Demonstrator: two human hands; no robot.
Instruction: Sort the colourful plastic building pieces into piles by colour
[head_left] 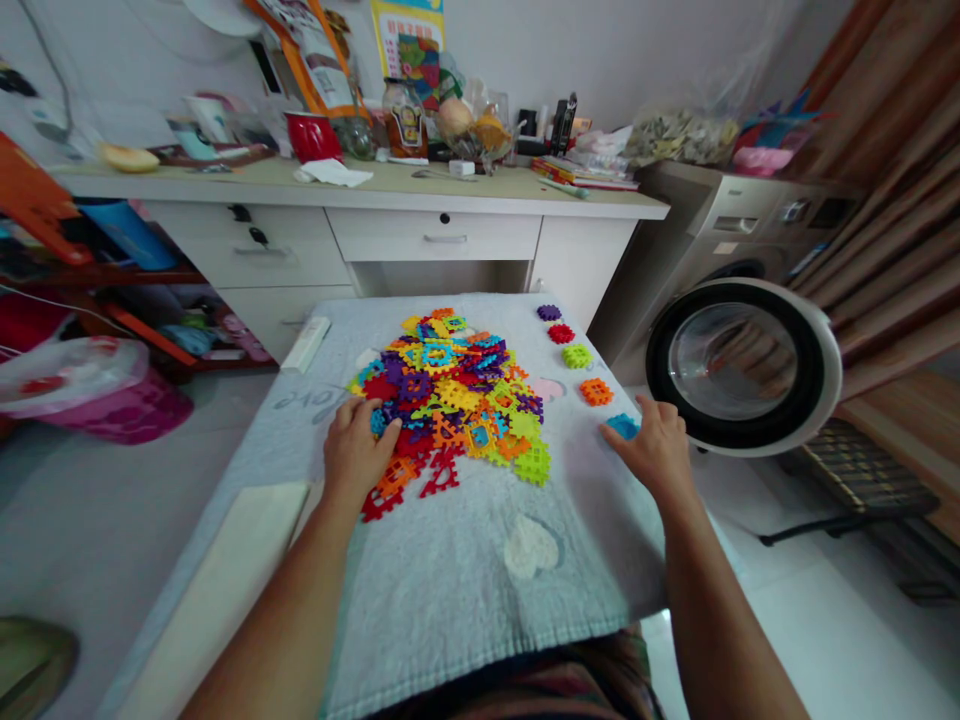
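A heap of colourful plastic interlocking tiles [450, 392] with notched edges lies on the cloth-covered table. My left hand [355, 447] rests at the heap's left edge, thumb and fingers apart, close to a blue tile [377, 420]; I see no tile lifted in it. To the right, my right hand [660, 445] has thumb and fingers around a blue tile [623, 425] at the tabletop. Beyond this tile runs a row of single tiles: orange [596, 391], green [577, 356], red [560, 333] and purple [549, 312]. My right palm is turned away from view.
A pale cloth with hearts covers the table [465, 590]. A white box [306, 345] lies at its far left corner, and a long white strip [225, 570] along the left side. Behind stand a drawer cabinet [442, 237] and a washing machine with its door [742, 365] swung open.
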